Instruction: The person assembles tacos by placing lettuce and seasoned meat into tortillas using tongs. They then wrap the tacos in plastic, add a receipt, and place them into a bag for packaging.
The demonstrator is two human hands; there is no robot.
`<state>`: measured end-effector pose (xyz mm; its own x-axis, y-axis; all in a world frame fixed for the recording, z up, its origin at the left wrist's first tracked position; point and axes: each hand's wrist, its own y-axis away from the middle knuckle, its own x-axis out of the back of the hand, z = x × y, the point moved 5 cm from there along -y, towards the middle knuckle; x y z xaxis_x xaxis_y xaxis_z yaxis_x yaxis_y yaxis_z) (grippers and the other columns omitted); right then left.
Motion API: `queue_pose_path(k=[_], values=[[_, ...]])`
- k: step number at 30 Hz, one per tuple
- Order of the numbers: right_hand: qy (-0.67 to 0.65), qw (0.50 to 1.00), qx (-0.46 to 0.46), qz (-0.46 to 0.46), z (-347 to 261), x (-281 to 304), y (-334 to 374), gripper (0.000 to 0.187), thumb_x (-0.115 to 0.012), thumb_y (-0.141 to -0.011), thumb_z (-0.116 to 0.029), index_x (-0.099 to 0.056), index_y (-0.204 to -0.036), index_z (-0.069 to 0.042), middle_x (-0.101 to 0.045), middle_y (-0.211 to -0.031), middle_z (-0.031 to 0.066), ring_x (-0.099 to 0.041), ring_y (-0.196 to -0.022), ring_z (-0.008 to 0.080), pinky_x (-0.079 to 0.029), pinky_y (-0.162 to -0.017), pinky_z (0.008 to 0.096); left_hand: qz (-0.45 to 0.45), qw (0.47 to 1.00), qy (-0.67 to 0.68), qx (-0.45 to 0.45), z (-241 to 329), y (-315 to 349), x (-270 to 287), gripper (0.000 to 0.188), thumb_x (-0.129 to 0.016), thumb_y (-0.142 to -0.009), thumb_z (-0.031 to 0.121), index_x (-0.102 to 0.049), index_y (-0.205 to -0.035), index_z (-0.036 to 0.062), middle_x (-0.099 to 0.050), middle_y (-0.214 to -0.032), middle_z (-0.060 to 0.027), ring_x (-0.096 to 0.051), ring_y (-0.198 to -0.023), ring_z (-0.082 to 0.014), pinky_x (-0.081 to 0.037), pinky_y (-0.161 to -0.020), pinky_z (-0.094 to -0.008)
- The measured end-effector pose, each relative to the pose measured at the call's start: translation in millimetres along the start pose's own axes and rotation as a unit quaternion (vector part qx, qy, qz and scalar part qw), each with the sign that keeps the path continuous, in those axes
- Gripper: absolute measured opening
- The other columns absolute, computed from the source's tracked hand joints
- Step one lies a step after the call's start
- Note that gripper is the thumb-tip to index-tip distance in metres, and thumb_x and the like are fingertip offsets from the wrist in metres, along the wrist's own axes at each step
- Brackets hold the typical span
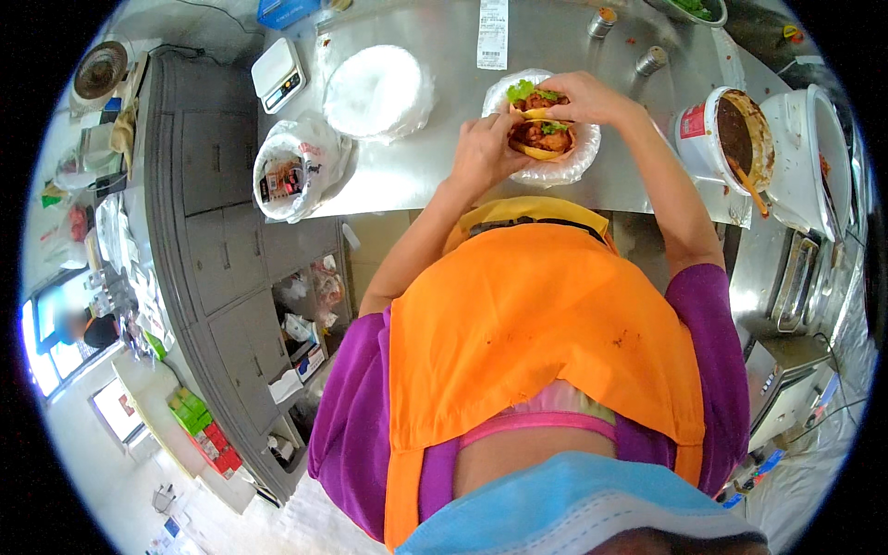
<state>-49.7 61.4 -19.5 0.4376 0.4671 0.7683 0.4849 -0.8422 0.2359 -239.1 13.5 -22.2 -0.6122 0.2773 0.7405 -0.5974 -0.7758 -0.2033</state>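
In the head view, I have two filled burgers in front of me, over a plastic-covered plate (580,168) on the metal counter (444,176). My left grip (485,150) closes around the left side of the lower burger (542,139), thumb low along the bun. My right grip (592,98) holds the upper burger (541,102) from its right side, fingers bent over it. Green lettuce (520,91) sticks out at the upper burger's left. To my left sit another plastic-covered plate (375,92), a white scale (278,76) and a bag-lined container (319,162). A paper slip (492,35) lies beyond the burgers. On my right stands a white bucket (700,134) of brown sauce (735,134), a handle (747,186) leaning out.
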Motion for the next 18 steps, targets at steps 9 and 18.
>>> queue_pose_path(k=[9,18], values=[[-0.199,0.946,-0.051,0.25,29.2,23.7,59.6,0.044,-0.064,-0.087,-0.037,-0.067,-0.107,0.002,-0.069,-0.1,0.0125,-0.066,-0.093,0.0232,-0.05,-0.081,0.0318,0.026,0.991,0.12,0.049,-6.4,21.4,20.4,0.063,-0.082,-0.067,0.01,-0.053,-0.123,0.0048,-0.061,-0.112,-0.0133,-0.059,-0.104,-0.0282,-0.048,-0.089,-0.0359],[-0.35,0.85,-0.338,0.2,79.3,-74.5,157.4,0.031,-0.058,-0.094,-0.033,-0.07,-0.094,-0.004,-0.067,-0.081,0.0041,-0.062,-0.076,0.0122,-0.048,-0.071,0.0252,0.065,0.972,0.108,0.198,-53.1,93.1,18.2,0.051,-0.079,-0.072,0.008,-0.058,-0.118,0.0026,-0.061,-0.11,-0.0124,-0.062,-0.096,-0.0232,-0.051,-0.085,-0.0333]])
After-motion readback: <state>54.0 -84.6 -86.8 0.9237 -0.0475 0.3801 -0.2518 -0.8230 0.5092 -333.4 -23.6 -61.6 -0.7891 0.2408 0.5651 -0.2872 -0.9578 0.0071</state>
